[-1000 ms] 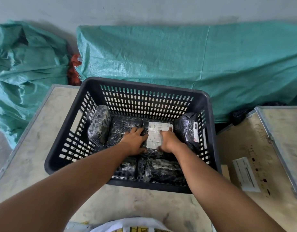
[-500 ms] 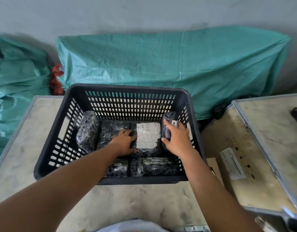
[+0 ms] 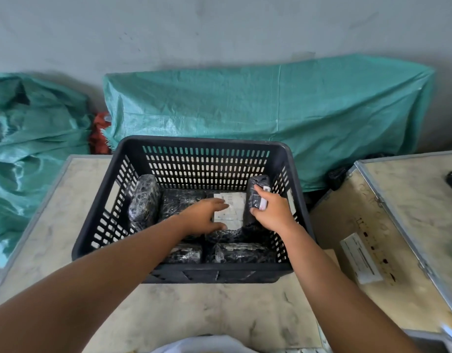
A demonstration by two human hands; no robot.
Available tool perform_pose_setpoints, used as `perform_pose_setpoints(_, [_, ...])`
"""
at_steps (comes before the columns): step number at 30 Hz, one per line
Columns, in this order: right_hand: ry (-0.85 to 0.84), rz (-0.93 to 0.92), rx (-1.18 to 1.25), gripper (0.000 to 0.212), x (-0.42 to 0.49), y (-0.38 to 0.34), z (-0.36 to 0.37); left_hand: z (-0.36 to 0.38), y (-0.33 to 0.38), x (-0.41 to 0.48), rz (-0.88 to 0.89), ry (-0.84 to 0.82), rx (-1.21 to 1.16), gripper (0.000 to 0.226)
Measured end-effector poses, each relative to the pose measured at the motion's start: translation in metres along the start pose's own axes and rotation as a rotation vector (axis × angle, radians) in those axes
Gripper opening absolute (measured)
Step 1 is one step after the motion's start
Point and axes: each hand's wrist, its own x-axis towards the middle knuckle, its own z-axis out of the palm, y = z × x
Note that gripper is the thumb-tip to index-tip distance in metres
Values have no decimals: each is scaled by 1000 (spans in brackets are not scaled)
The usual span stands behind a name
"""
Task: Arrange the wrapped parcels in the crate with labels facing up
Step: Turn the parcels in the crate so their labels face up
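A black slotted crate (image 3: pixel 283 159) sits on a pale, scuffed table (image 3: pixel 219 309) in the middle of the frame. Inside it lie several parcels wrapped in shiny black film that wrinkles and catches the light. One parcel stands on edge (image 3: pixel 143 200) against the crate's left wall. A flat parcel (image 3: pixel 180 202) lies beside it toward the center, and next to that is a parcel with a white printed label (image 3: pixel 232 207) facing up. Two more wrapped parcels (image 3: pixel 240 252) lie along the near wall, their labels not readable.

The right hand (image 3: pixel 272 208) is clenched around an upright parcel (image 3: pixel 256 192) at the right side of the crate, thumb and fingers wrapped over it; a white label strip with a bit of red shows along its edge beside the fingers. The left hand (image 3: pixel 204 216) lies loose and spread, fingers resting on the flat parcels at the center, its fingertips just reaching the white label, grasping nothing.

Green tarp (image 3: pixel 270 110) covers a bulk behind the crate, across the upper middle of the frame. A second table (image 3: pixel 398 225) at the right carries a white paper slip (image 3: pixel 360 258).
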Motion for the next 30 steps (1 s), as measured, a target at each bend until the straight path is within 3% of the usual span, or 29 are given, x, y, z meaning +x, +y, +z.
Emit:
perform_pose_setpoints(4, [36,-19,-30,74,-5,-9,-12,-18,33,-12,75,60,-154,73])
perform_pose_setpoints(7, [120,-29,28,75,-9,-20,-32,-25,55,-27,111,176,-310,92])
perform_pose_setpoints(10, [116,42,433,77,-15,-40,-51,-22,73,-40,94,215,-426,126])
perform_pose_setpoints(12, [106,49,637,74,-20,-56,-63,-21,83,-47,91,348,-449,134])
perform_pose_setpoints(16, [52,-41,765,78,-30,-84,-84,-37,84,-51,312,726,-368,117])
perform_pose_setpoints(19, [-59,-156,808,91,-39,-95,-98,-57,77,-54,412,858,-412,107])
perform_pose_setpoints(21, [-56,-269,735,85,-43,-93,-100,-69,73,-59,410,886,-482,96])
perform_pose_setpoints(26, [255,-430,412,50,-37,-64,-81,-84,72,-64,255,832,-805,62])
perform_pose_setpoints(30, [50,-430,330,77,-26,-49,-64,-85,68,-58,151,693,-1040,43])
